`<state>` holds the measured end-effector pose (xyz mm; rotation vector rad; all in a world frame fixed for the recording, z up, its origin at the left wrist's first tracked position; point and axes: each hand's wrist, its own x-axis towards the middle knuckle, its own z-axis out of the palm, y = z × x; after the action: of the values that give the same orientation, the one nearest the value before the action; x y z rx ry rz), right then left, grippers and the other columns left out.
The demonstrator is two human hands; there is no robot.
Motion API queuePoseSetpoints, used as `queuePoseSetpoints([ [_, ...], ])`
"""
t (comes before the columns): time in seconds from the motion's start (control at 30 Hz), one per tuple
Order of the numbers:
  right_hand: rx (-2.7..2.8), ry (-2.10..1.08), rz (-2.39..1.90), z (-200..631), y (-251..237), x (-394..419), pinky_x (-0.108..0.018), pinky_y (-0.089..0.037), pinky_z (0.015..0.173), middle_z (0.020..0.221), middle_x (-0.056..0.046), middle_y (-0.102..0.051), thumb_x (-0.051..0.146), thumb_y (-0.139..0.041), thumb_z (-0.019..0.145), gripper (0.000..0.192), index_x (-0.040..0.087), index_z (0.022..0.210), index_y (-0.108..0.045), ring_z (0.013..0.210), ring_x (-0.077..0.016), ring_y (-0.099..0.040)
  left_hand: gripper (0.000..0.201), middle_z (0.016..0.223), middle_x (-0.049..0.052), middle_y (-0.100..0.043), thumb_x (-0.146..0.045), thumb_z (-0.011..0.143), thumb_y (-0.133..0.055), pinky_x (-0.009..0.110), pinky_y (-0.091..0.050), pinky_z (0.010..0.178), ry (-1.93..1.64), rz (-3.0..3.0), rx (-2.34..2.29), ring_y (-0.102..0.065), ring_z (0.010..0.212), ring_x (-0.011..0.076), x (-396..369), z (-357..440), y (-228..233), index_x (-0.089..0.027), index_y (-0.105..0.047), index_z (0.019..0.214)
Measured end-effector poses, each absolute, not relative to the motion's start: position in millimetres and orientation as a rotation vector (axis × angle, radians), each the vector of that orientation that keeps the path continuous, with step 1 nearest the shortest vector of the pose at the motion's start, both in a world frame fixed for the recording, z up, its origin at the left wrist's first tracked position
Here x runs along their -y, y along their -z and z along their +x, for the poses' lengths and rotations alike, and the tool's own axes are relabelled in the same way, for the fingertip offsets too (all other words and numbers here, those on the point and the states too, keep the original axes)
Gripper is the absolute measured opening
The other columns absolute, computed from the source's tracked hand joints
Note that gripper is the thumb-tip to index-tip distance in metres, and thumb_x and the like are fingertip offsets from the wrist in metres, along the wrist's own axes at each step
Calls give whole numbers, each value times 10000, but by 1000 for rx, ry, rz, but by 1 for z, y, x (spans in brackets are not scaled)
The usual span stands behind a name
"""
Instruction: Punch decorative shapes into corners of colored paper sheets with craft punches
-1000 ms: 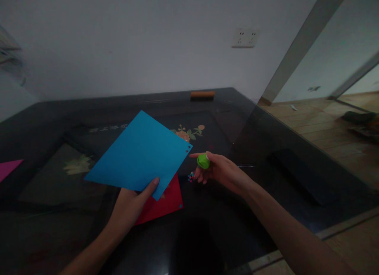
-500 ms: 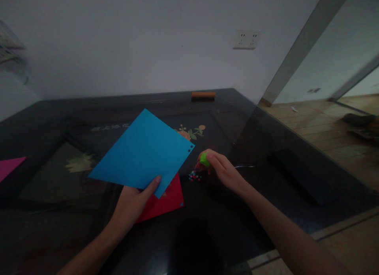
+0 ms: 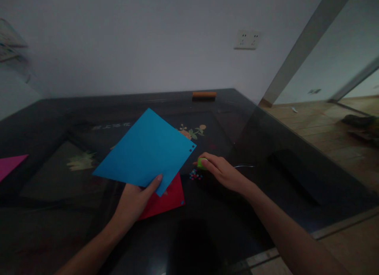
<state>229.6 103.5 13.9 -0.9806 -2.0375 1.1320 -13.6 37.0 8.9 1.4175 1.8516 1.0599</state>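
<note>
My left hand pinches a sheet of blue paper near its lower corner, thumb on top. Small star-shaped holes show at the paper's right corner. Below it lies a sheet of red paper on the black table, partly covered by the blue sheet and my hand. To the right, my right hand is closed around a small green craft punch, mostly hidden by the fingers. The punch is apart from the blue sheet's corner. Just beneath it is a little pile of coloured paper bits.
A pink sheet lies at the table's left edge. An orange-brown roll rests near the wall. To the right are a thin shiny strip and a dark flat object. The table's front and right edges show.
My right hand has turned and moved slightly left and down with the green craft punch, closer over the paper bits. The blue paper stays in my left hand, nearly still.
</note>
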Motion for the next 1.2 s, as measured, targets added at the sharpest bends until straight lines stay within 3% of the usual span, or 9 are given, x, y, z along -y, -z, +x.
queuePoseSetpoints([
  [0.13,2027,-1029,-1035,230,-14,-104,-302,-398,712,814,-34,-608,400,-360,943,325,195,871,-602,755,-166,-550,273,883,59,-728,-489,696,-584,465,-439,953,-1045,1427,-1869,-638,956,311,-37,-14,-8,-226,-630,754],
  [0.27,1972,-1073,-1098,229,-8,-108,-286,-417,634,816,-43,-598,392,-395,926,305,176,905,-609,719,-155,-546,266,911,62,-722,-478,704,-587,468,-420,973,-1065,1448,-1881,-623,995,306,-36,-14,-8,-226,-632,775],
  [0.43,1780,-1339,-1101,227,-7,-111,-257,-436,537,756,-5,-556,369,-485,875,352,199,1179,-536,620,-125,-533,273,761,50,-727,-490,723,-576,441,-472,903,-1013,1428,-1827,-662,872,298,-36,-15,-9,-223,-622,695],
  [0.6,1656,-1447,-1086,229,-8,-110,-255,-459,583,779,-5,-574,307,-594,802,269,209,1052,-606,645,-113,-534,329,865,90,-731,-486,686,-604,490,-436,934,-1081,1420,-1843,-654,891,312,-37,-16,-5,-183,-627,812],
  [0.73,1617,-1453,-1067,230,-5,-112,-258,-466,606,845,-10,-596,179,-658,712,341,212,1045,-593,685,-117,-556,273,767,91,-737,-452,686,-594,473,-443,927,-1073,1421,-1774,-666,849,307,-38,-16,-5,-187,-645,728],
  [0.83,1597,-1490,-1100,229,-1,-113,-266,-466,578,782,-5,-610,207,-626,742,351,205,1084,-551,610,-111,-552,258,735,95,-735,-437,693,-582,461,-438,932,-1050,1422,-1729,-667,850,310,-40,-16,-6,-189,-650,680],
  [0.93,1533,-1507,-1097,228,7,-116,-257,-464,551,849,-24,-639,254,-648,727,369,209,1053,-484,630,-124,-591,254,804,108,-734,-426,654,-618,471,-429,927,-1110,1413,-1754,-661,864,317,-41,-15,-6,-182,-636,721],
  [1.07,1480,-1455,-1051,227,19,-121,-246,-458,520,925,-46,-650,313,-665,711,345,213,949,-436,649,-135,-622,256,739,86,-720,-428,659,-625,416,-497,782,-1173,1387,-1646,-669,723,274,-43,-16,-2,-179,-596,711],
  [1.2,1513,-1301,-1093,227,19,-123,-266,-482,563,944,-63,-646,335,-685,678,335,187,929,-519,768,-177,-631,255,621,46,-686,-422,670,-619,353,-504,615,-1167,1344,-1537,-644,597,232,-44,-16,1,-171,-576,693],
])
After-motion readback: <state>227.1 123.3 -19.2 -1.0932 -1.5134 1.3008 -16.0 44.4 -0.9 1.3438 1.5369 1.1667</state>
